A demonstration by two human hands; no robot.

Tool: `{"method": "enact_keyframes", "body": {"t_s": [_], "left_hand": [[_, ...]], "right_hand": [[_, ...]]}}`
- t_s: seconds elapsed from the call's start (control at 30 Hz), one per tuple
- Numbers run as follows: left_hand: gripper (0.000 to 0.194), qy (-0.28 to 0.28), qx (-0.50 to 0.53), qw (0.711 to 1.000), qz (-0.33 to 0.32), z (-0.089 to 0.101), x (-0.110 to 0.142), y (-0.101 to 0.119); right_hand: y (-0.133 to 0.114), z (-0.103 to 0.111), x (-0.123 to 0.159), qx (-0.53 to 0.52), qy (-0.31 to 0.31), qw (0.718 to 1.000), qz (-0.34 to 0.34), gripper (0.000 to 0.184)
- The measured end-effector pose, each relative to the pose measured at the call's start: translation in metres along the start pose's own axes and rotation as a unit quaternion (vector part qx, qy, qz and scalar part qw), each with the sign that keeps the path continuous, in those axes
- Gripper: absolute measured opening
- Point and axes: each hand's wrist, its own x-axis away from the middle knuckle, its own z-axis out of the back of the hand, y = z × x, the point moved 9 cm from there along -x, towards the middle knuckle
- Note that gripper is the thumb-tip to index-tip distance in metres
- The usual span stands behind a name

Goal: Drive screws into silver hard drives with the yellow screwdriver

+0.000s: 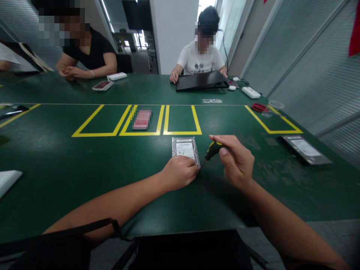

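Holding a screwdriver [213, 150] in the head view, your right hand [240, 161] has its fingers on the handle; the tip slants down beside your left hand [180, 171]. Its fingers curl over the hard drive's [183, 147] near end, their grip unclear; the drive lies beneath and just beyond them on the counter [140, 157].

Dim overall — brightest at the back window [203, 4] — with stretched edges (slightly soft, too).
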Motion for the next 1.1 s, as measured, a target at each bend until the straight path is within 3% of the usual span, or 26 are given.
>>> {"method": "enact_keyframes", "body": {"t_s": [0.93,1.1], "left_hand": [[0.019,0.007,-0.017,1.0,-0.011,0.0,0.002,0.001],[0.019,0.02,-0.011,1.0,-0.011,0.0,0.004,0.0]], "right_hand": [[0.006,-0.005,0.004,-0.013,-0.002,1.0,0.016,0.037],[0.012,-0.005,0.007,-0.021,-0.007,1.0,-0.007,0.047]]}}
